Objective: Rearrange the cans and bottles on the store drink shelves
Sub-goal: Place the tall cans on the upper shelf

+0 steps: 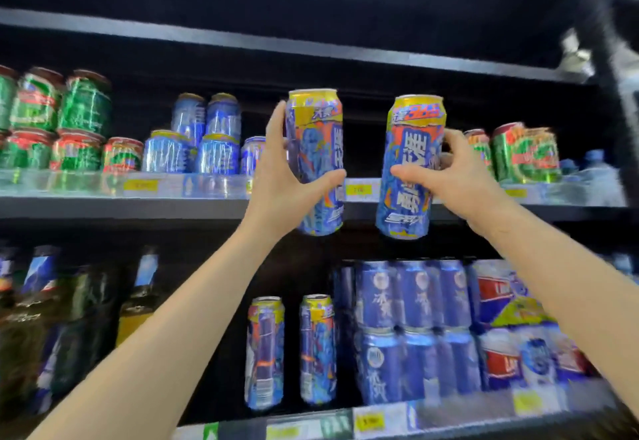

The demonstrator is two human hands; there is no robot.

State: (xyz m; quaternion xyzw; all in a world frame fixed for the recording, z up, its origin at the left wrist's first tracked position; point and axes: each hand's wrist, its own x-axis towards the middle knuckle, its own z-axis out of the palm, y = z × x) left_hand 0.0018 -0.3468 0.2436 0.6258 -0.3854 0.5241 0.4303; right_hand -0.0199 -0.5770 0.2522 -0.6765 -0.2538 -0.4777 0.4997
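Tall can [316,159] gripped in left hand [280,184], another can [409,166] in right hand [449,177]

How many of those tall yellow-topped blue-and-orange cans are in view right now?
4. One in the left hand at, one in the right hand at, two standing on the lower shelf at and. Others may be hidden behind.

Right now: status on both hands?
Left hand grips tall can. Right hand grips second tall can. Both off shelf. Gap ahead open.

Both arms reach up, left hand [280,177] and right hand [449,173] each curled in a grip.
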